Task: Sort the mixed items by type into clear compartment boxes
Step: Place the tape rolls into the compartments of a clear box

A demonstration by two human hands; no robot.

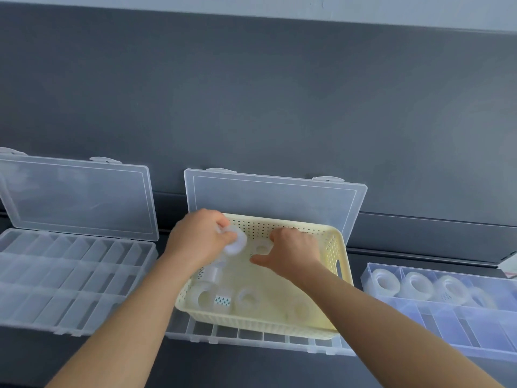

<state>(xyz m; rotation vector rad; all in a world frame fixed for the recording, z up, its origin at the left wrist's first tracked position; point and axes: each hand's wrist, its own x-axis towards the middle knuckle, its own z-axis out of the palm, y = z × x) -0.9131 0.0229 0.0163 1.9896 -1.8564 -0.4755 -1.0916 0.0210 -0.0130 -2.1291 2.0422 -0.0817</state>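
A pale yellow perforated basket (333,247) rests on top of the middle clear compartment box (251,336). Several clear tape rolls lie in the basket, one (247,299) near its front wall and a patterned one (222,301) beside it. My left hand (198,236) is over the basket's back left corner, shut on a clear tape roll (236,243). My right hand (291,252) reaches into the basket's back right part, its fingers curled down towards another roll (263,246); whether it grips that roll is hidden.
An open compartment box (70,278) with empty cells lies at the left, its lid (81,197) leaning back on the dark wall. At the right, a clear box (447,312) holds several tape rolls (416,284) in its back row.
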